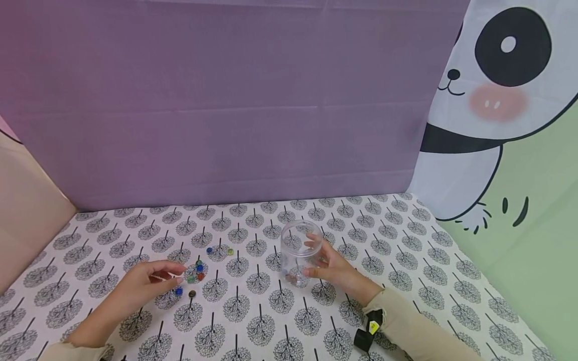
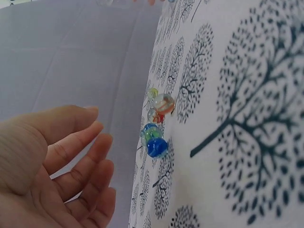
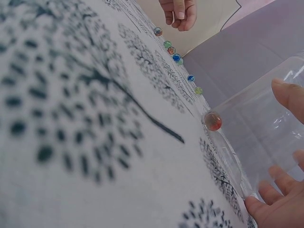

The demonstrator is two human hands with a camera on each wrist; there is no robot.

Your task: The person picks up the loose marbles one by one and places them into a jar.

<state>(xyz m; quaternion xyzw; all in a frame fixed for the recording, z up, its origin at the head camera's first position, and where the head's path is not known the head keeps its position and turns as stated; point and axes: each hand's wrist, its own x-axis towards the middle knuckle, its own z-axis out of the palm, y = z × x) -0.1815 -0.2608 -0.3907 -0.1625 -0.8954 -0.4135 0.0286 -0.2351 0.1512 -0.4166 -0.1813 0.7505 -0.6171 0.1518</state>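
Observation:
A clear jar (image 1: 291, 260) stands upright on the cloth, its round rim uppermost. My right hand (image 1: 334, 271) holds its right side, thumb at the front and fingers round the back. Inside, low against the wall, lies a reddish-brown marble (image 3: 212, 121). My left hand (image 1: 151, 283) hovers over the left part of the cloth, fingers loosely bent, with nothing between them in the left wrist view. Just past its fingertips lie a blue marble (image 1: 179, 291), a dark brown marble (image 1: 192, 294), a green marble (image 1: 190, 279) and a red marble (image 1: 200, 276).
Farther back on the cloth are a blue marble (image 1: 209, 250) and a yellow-green marble (image 1: 231, 251). The tree-patterned cloth (image 1: 257, 311) covers the table. A purple curtain (image 1: 226, 100) rises along its back edge, and a panda-print curtain (image 1: 465, 185) hangs at the right.

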